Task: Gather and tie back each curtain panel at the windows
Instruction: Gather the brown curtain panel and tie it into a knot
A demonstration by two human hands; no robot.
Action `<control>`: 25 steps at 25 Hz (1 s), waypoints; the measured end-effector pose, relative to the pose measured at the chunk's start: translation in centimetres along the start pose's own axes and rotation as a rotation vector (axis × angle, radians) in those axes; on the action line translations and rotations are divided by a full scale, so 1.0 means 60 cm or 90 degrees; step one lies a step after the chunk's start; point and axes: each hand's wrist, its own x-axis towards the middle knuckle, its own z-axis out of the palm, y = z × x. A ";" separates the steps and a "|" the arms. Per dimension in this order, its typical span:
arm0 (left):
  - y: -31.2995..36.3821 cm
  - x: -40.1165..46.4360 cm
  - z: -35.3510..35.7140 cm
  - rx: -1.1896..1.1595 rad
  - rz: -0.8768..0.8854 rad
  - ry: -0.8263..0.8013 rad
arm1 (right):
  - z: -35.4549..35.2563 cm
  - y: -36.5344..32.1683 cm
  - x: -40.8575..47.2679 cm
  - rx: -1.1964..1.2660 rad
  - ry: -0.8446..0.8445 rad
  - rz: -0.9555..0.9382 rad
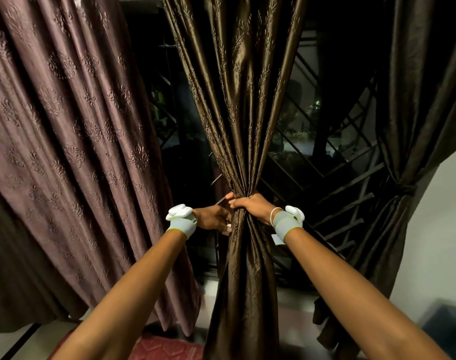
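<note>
Setting: dark window behind, night outside.
Middle curtain: bunched to a waist for tying.
Right hand: fingers wrapped round the waist.
Left hand: at the waist's left edge; grip unclear.

A glossy dark-brown curtain panel with a leaf pattern is hung at the frame's centre, bunched narrow just below mid-height. A darker panel at the right edge is already tied back.
</note>
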 end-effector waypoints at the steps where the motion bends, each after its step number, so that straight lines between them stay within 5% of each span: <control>1: -0.001 -0.001 0.004 0.020 -0.014 0.004 | 0.001 -0.001 -0.002 -0.003 -0.003 0.004; 7: -0.001 -0.010 0.000 0.302 -0.036 0.133 | 0.002 0.000 -0.013 -0.001 -0.047 0.008; 15: -0.005 -0.016 0.004 0.295 -0.091 0.320 | 0.011 -0.013 -0.030 -0.018 -0.032 0.014; 22: 0.006 -0.016 0.025 0.179 -0.109 0.402 | 0.016 -0.010 -0.031 -0.047 0.008 0.045; 25: 0.020 -0.012 0.038 -0.241 -0.059 0.409 | 0.018 -0.007 -0.027 -0.061 0.039 0.057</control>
